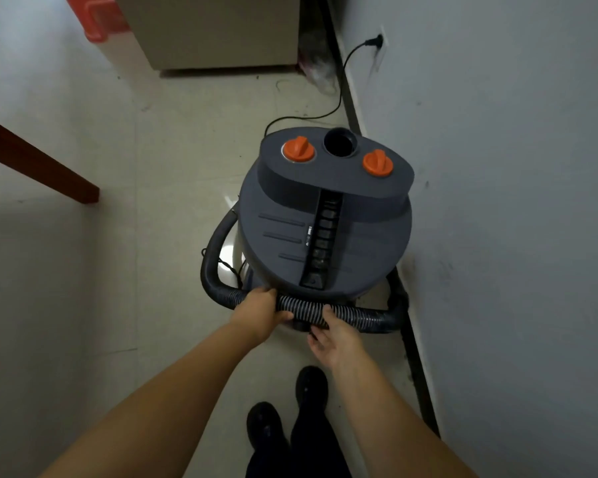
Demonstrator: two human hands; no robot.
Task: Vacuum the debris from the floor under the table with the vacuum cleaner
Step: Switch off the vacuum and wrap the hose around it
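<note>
Two hands grip the ribbed hose wrapped around the near side of the vacuum cleaner. The left hand curls its fingers over the hose; the right hand wraps fingers around it from below. The cleaner stands on the floor beside the wall, its cord plugged in.

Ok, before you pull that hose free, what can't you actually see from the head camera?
- Hose nozzle end: hidden behind the vacuum cleaner body.
- Table: cut off by the left edge; the floor beneath it is out of view.
- Debris: none distinguishable; floor specks are too small.
- Right hand fingertips: curl under the hose, hidden.
- Left hand grips the hose; its palm is hidden.
</note>
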